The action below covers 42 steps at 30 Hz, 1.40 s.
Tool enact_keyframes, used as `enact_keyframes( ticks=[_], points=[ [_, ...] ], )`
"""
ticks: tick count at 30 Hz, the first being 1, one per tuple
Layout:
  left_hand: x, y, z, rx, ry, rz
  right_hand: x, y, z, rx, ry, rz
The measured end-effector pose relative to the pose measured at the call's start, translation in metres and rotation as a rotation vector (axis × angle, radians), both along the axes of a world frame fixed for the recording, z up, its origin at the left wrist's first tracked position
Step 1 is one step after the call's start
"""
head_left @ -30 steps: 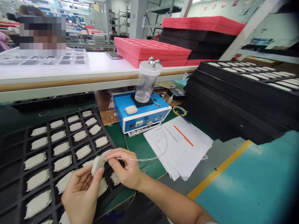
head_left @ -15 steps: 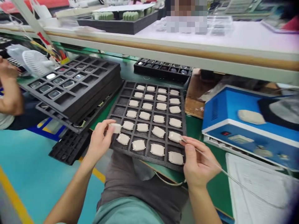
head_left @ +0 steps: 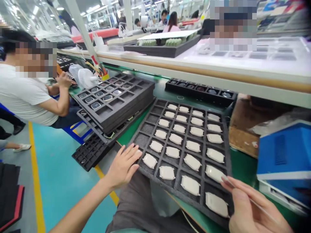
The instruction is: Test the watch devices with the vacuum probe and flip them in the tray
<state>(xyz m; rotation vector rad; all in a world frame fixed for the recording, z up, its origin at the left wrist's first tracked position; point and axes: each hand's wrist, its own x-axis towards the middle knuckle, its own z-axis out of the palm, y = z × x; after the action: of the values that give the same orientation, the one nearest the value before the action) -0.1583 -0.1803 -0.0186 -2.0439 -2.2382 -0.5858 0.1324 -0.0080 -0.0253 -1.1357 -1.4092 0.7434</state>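
Many pale casings point(head_left: 191, 161) sat beside left grip point(head_left: 124, 166) | this splayed over tray point(head_left: 142, 140) edge, hold unclear | right grip point(head_left: 252, 207) pinched tube point(head_left: 229, 182)

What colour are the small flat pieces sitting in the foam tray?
Pale off-white; the pieces in the dark grey tray show best in the head view.
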Motion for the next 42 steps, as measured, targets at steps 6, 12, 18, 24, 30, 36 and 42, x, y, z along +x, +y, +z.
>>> enact_keyframes(
  ticks=[6, 12, 18, 24, 30, 36, 42],
  points=[
    [-0.085, 0.024, 0.1, 0.211, -0.004, 0.395, 0.003, 0.01, -0.013, 0.016, 0.06, -0.079],
    [-0.205, 0.055, 0.159, 0.105, -0.1, 0.588, 0.002, 0.006, -0.003, -0.099, 0.098, -0.115],
    [-0.178, 0.052, 0.163, 0.27, -0.229, 0.617, -0.005, -0.003, 0.014, -0.11, 0.124, -0.122],
    [0.001, 0.109, 0.094, 0.351, -1.086, 0.198, -0.007, 0.003, 0.007, 0.063, 0.141, -0.053],
    [0.128, 0.167, 0.036, 0.142, -1.677, 0.055, -0.005, 0.021, 0.002, 0.231, 0.088, 0.067],
    [0.145, 0.173, 0.02, 0.14, -1.732, 0.041, -0.005, 0.024, 0.007, 0.243, 0.092, 0.132],
    [0.15, 0.171, 0.016, 0.198, -1.643, 0.013, -0.003, 0.025, 0.006, 0.225, 0.107, 0.13]
  ],
)
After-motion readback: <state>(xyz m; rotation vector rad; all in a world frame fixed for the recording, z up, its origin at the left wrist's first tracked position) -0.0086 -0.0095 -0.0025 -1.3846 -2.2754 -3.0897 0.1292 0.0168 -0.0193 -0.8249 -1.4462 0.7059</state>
